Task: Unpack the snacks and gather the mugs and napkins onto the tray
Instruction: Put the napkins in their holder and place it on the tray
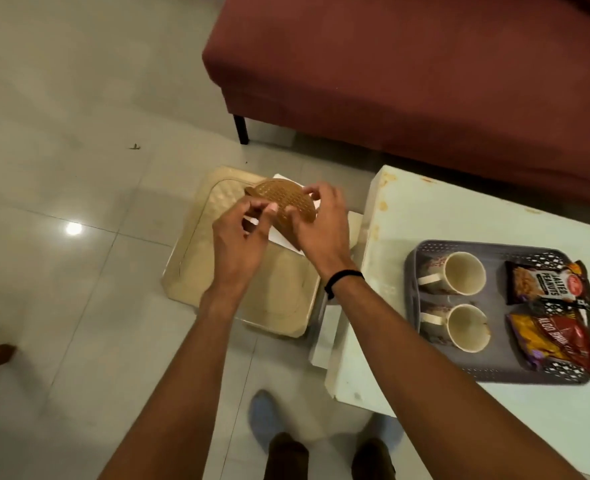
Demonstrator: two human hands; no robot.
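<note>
A brown perforated napkin holder (283, 202) is held up in the air above a beige plastic stool (217, 271) that stands on the tiled floor (61, 116), left of the table (425, 220). White napkins (279, 237) show behind and under the holder. The right hand (318, 226) has its grip clenched on the holder, fingers curled over its right rim and thumb on the near face. The left hand (241, 237) pinches at the holder's left edge, where the white paper shows between its fingertips; whether it grips the holder or a napkin is not clear. A black band (342, 280) circles the right wrist.

To the right, on the pale table, lies a grey tray (494, 372). On its left half two cream mugs lie on their sides with mouths facing up toward the camera: the far mug (460, 273) and the near mug (463, 327). On its right half lie a salted peanuts packet (543, 284), farther, and a red and yellow snack packet (553, 341), nearer. A dark red sofa (425, 71) stands beyond the table.
</note>
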